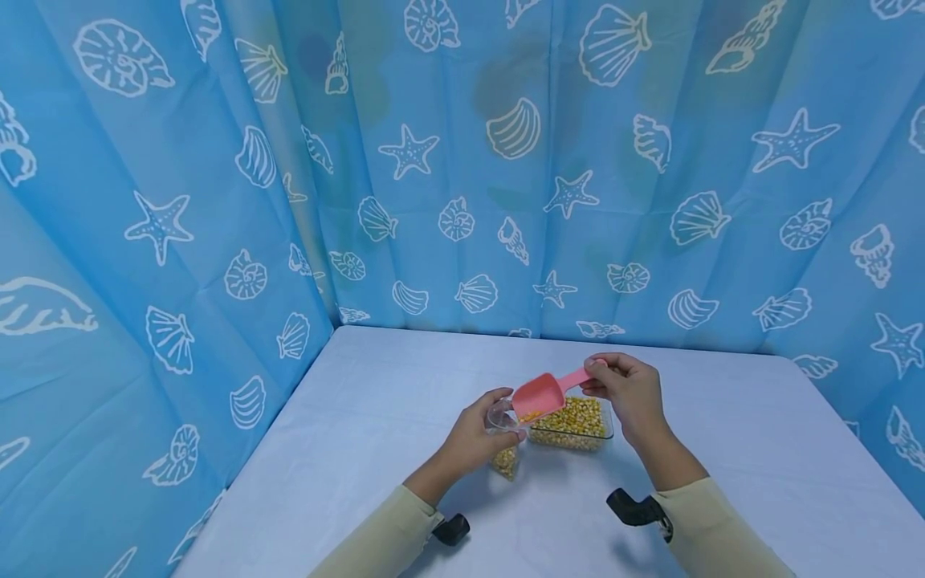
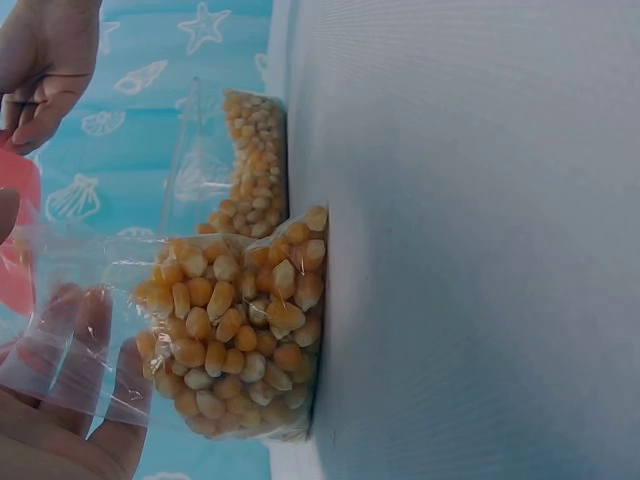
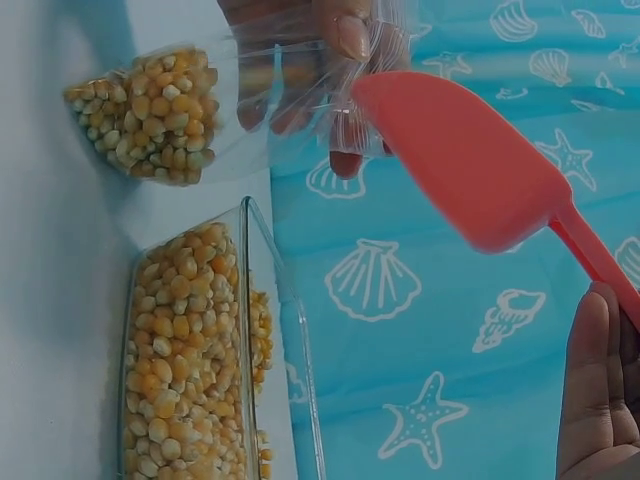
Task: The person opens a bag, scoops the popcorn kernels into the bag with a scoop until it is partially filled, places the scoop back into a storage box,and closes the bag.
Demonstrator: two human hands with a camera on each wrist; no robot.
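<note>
My left hand point(image 1: 466, 441) holds a clear plastic bag point(image 2: 235, 335) by its opened mouth, fingers and thumb about the rim. Corn kernels point(image 3: 150, 115) fill the bag's lower part, and its bottom rests on the table. In my right hand point(image 1: 636, 397) is the handle of a pink scoop point(image 1: 540, 395), pinched between thumb and fingers. The scoop tilts down to the left, its lip at the bag's mouth, with a few yellow kernels point(image 1: 531, 417) near that lip. The right wrist view shows only the scoop's underside.
Just right of the bag stands a rectangular glass container point(image 1: 578, 437) of corn kernels, partly under the scoop. A white cloth covers the table point(image 1: 347, 449). Blue curtains point(image 1: 448, 177) with white shell prints hang behind and to the left.
</note>
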